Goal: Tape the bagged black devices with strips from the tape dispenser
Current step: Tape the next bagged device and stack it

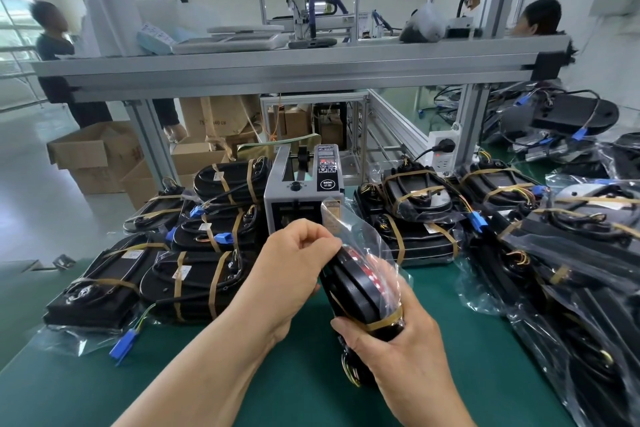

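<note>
I hold a black device in a clear plastic bag on edge over the green table, just in front of the grey tape dispenser. My right hand grips its lower end, where one brown tape strip wraps it. My left hand pinches the bag at the device's upper end, below the loose bag flap. Whether a strip sits between those fingers cannot be told.
Taped bagged devices are stacked left of the dispenser and right of it. More bagged devices with blue connectors fill the right side. An aluminium shelf frame spans above. Cardboard boxes stand on the floor at left.
</note>
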The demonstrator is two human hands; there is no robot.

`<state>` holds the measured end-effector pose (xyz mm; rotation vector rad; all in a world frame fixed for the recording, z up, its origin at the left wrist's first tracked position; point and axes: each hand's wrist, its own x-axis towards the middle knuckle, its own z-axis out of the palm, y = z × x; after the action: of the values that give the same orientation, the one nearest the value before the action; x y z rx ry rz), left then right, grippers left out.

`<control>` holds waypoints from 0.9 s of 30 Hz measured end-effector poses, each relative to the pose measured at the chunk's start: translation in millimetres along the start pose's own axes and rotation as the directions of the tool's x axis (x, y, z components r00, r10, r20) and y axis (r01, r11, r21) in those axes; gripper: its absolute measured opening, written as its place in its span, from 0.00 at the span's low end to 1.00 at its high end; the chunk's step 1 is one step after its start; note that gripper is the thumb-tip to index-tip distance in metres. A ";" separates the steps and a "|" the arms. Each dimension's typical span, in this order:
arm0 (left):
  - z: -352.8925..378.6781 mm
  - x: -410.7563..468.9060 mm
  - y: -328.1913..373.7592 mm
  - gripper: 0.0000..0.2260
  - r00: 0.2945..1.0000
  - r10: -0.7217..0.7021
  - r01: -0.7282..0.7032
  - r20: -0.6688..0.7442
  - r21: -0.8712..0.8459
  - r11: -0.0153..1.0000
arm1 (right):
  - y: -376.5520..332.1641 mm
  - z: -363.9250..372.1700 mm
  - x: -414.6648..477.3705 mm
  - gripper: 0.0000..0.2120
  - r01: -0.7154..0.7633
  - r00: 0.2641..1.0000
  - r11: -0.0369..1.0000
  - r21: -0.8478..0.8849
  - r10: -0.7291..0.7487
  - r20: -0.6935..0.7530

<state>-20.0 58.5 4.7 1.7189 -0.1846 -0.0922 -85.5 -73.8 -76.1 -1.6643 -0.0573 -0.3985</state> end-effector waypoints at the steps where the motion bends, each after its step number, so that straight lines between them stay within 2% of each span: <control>1: 0.9 0.1 -0.5 0.07 1.000 0.008 -0.008 -0.004 -0.010 1.000 | 0.3 0.0 0.4 0.36 0.000 1.000 1.000 0.003 0.000 0.001; 2: 1.5 -0.5 -0.7 0.05 1.000 0.014 -0.014 -0.005 -0.015 1.000 | 0.4 0.2 0.4 0.37 -0.004 1.000 1.000 0.006 0.004 0.004; 5: 0.1 -2.2 -5.2 0.16 0.999 0.029 -0.029 0.018 -0.003 1.000 | 1.6 0.3 0.6 0.36 0.001 1.000 1.000 0.004 -0.001 0.002; 8: -2.6 -5.5 -5.8 0.18 0.998 0.033 -0.032 0.055 -0.026 0.999 | 2.8 0.0 0.8 0.36 0.005 1.000 1.000 0.013 -0.005 -0.006; 13: -12.1 -8.3 -12.0 0.14 0.978 -0.027 0.089 0.207 -0.299 0.950 | 3.1 -0.5 1.8 0.36 -0.005 1.000 0.998 0.065 0.006 -0.014; 15: -12.3 -8.8 -17.5 0.11 0.985 -0.053 0.114 0.166 -0.380 0.918 | 2.9 -2.9 0.2 0.35 0.034 0.999 0.997 0.069 -0.032 -0.020; 16: -12.2 -7.8 -22.5 0.09 0.994 -0.058 0.087 0.090 -0.357 0.930 | 2.7 -4.4 -1.0 0.35 0.062 0.998 0.996 0.061 -0.061 -0.019; 18: -13.3 -4.8 -32.8 0.10 0.996 -0.009 -0.004 -0.085 -0.152 0.988 | 1.9 -6.3 -3.7 0.36 0.090 0.996 0.993 0.072 -0.088 -0.028; 20: -14.8 -2.9 -40.1 0.23 0.993 0.052 -0.053 -0.104 -0.004 0.999 | 0.5 -7.1 -5.8 0.37 0.107 0.993 0.987 0.120 -0.100 -0.063; 22: -16.5 -0.1 -45.6 0.38 0.999 0.043 -0.042 0.023 -0.011 0.999 | 0.8 -7.5 -5.8 0.36 0.156 0.986 0.971 0.183 -0.141 -0.090; 23: -16.6 1.0 -47.0 0.38 0.992 0.049 -0.044 0.118 -0.043 0.998 | 0.8 -6.9 -5.6 0.35 0.170 0.984 0.959 0.226 -0.153 -0.090; 25: -17.4 1.5 -47.4 0.30 0.951 0.072 -0.041 0.302 -0.105 0.994 | 4.6 -4.8 -6.3 0.35 0.163 0.986 0.938 0.305 -0.152 -0.062; 27: -20.3 2.1 -44.5 0.28 0.902 0.098 -0.044 0.420 -0.136 0.990 | 10.1 -4.5 -7.3 0.40 0.138 0.989 0.932 0.335 -0.146 -0.002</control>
<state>-11.4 84.4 -36.0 1.5468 -0.5547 -0.4198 -90.6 -78.1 -87.5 -1.3313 -0.2508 -0.4525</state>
